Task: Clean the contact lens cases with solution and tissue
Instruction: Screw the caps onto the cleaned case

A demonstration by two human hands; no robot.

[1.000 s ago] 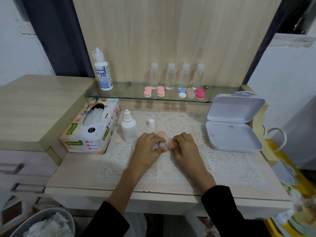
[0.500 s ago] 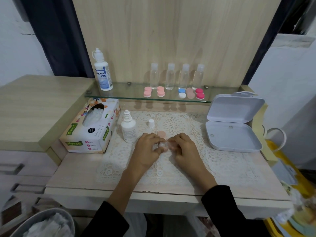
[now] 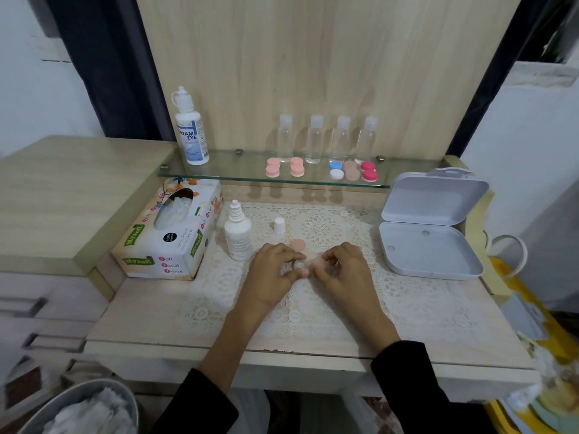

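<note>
My left hand (image 3: 272,270) and my right hand (image 3: 344,267) meet over the lace mat (image 3: 313,305), fingers curled around a small pale contact lens case (image 3: 302,264) that is mostly hidden between them. A peach cap (image 3: 297,244) lies on the mat just behind the fingers. A small white solution bottle (image 3: 238,234) stands uncapped to the left, its white cap (image 3: 279,225) beside it. A tissue box (image 3: 170,233) sits further left.
On the glass shelf (image 3: 250,177) stand a large solution bottle (image 3: 191,130), several clear small bottles (image 3: 327,139) and coloured lens cases (image 3: 322,169). An open white plastic box (image 3: 429,239) lies at right. A bin with used tissue (image 3: 84,408) is at lower left.
Both hands stay together over the case; the fingers shift slightly, working at it. Nothing else has moved.
</note>
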